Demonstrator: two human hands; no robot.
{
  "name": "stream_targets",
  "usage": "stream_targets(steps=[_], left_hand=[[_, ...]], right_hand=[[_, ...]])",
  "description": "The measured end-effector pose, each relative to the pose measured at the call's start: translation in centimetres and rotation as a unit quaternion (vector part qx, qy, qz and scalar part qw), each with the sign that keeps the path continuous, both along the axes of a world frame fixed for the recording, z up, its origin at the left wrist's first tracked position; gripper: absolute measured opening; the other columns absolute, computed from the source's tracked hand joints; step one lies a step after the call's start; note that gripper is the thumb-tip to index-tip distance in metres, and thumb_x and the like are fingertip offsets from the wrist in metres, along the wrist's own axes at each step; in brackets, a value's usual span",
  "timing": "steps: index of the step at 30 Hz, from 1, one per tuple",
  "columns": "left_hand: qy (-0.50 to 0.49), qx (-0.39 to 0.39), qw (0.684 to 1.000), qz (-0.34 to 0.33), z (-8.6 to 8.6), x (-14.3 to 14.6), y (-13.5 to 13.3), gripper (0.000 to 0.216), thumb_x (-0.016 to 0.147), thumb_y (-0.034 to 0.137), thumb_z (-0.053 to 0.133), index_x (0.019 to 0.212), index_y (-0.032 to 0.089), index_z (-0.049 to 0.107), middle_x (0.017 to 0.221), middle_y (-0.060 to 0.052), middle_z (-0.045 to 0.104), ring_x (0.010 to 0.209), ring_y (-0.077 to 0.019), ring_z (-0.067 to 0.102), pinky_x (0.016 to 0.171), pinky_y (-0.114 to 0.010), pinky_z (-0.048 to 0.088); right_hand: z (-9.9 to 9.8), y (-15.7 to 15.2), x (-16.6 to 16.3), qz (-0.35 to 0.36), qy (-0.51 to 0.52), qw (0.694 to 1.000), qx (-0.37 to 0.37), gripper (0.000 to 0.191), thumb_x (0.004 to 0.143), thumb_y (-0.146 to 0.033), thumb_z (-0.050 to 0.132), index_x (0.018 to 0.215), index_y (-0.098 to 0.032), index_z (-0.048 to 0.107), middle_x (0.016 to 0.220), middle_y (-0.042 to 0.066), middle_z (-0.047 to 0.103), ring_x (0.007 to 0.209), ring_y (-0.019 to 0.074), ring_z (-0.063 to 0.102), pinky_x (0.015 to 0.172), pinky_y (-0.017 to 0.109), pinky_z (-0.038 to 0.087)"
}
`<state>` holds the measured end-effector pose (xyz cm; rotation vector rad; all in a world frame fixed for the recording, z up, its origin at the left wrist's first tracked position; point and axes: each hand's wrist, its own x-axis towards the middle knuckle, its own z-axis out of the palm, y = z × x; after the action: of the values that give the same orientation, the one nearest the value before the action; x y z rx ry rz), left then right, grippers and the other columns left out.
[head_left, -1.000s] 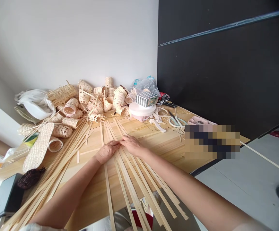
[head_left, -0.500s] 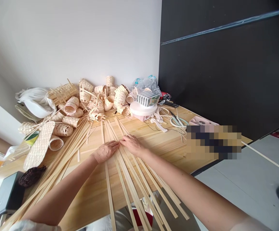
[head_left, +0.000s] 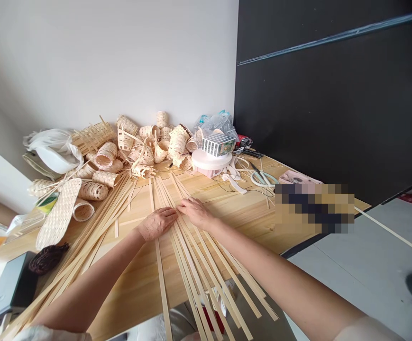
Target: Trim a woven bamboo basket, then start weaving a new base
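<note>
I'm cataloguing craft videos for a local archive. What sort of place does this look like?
Probably a basket-weaving workshop, perhaps a home one. A heap of small woven bamboo baskets sits at the back of a wooden table, long bamboo strips fan across it, and scissors lie nearby.

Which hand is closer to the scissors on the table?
The right hand is nearer: it rests on the bamboo strips, left of the scissors in view. The left hand is farther, on the right hand's other side.
</note>
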<state>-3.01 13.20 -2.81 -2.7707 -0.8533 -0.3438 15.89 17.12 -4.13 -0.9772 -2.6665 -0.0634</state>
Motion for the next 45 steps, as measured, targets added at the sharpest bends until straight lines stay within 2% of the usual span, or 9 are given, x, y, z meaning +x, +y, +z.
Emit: stream_targets(steps=[8, 19, 26, 34, 45], left_hand=[[-0.008, 0.013, 1.0, 0.016, -0.5, 0.7, -0.1, 0.027, 0.09, 0.019, 0.033, 0.099, 0.011, 0.056, 0.103, -0.01, 0.062, 0.101, -0.0189, 0.056, 0.09, -0.033, 0.046], [-0.009, -0.016, 1.0, -0.003, 0.1, 1.0, -0.1, 0.029, 0.09, 0.022, 0.034, 0.108, 0.014, 0.056, 0.114, -0.008, 0.058, 0.11, -0.0194, 0.051, 0.097, -0.036, 0.04], [-0.017, -0.034, 0.999, -0.004, -0.6, 1.0, 0.3, 0.032, 0.09, 0.023, 0.035, 0.115, 0.013, 0.052, 0.12, -0.008, 0.056, 0.115, -0.0189, 0.046, 0.1, -0.035, 0.037], [-0.02, -0.038, 0.999, -0.021, -0.7, 1.2, 0.7, 0.033, 0.091, 0.023, 0.031, 0.115, 0.013, 0.052, 0.119, -0.01, 0.056, 0.117, -0.0185, 0.046, 0.1, -0.035, 0.037], [-0.009, -0.069, 0.997, -0.025, -0.7, 1.0, 1.0, 0.035, 0.091, 0.023, 0.032, 0.119, 0.011, 0.049, 0.124, -0.011, 0.052, 0.121, -0.0191, 0.041, 0.102, -0.035, 0.034]], right_hand=[[-0.6, 0.0, 0.0, -0.013, 0.02, 1.0, 0.002, 0.032, 0.085, -0.007, 0.04, 0.112, -0.019, 0.053, 0.1, 0.005, 0.056, 0.088, 0.0187, 0.045, 0.076, 0.028, 0.035], [-0.9, 0.1, 0.0, -0.023, 0.041, 0.999, 0.006, 0.02, 0.084, -0.008, 0.044, 0.093, -0.016, 0.06, 0.095, 0.005, 0.055, 0.087, 0.0171, 0.046, 0.076, 0.026, 0.035], [-1.2, 0.3, 0.0, -0.017, 0.059, 0.998, 0.0, 0.019, 0.084, -0.01, 0.046, 0.092, -0.017, 0.061, 0.096, 0.004, 0.057, 0.087, 0.0168, 0.046, 0.078, 0.026, 0.035], [-1.7, 0.4, -0.2, -0.029, 0.092, 0.995, 0.0, 0.024, 0.084, -0.008, 0.043, 0.102, -0.017, 0.056, 0.095, 0.006, 0.058, 0.088, 0.0178, 0.047, 0.078, 0.027, 0.035], [-2.1, 0.7, -0.2, -0.04, 0.121, 0.992, -0.018, 0.022, 0.078, -0.002, 0.044, 0.092, -0.016, 0.055, 0.088, 0.004, 0.054, 0.083, 0.0157, 0.048, 0.075, 0.024, 0.037]])
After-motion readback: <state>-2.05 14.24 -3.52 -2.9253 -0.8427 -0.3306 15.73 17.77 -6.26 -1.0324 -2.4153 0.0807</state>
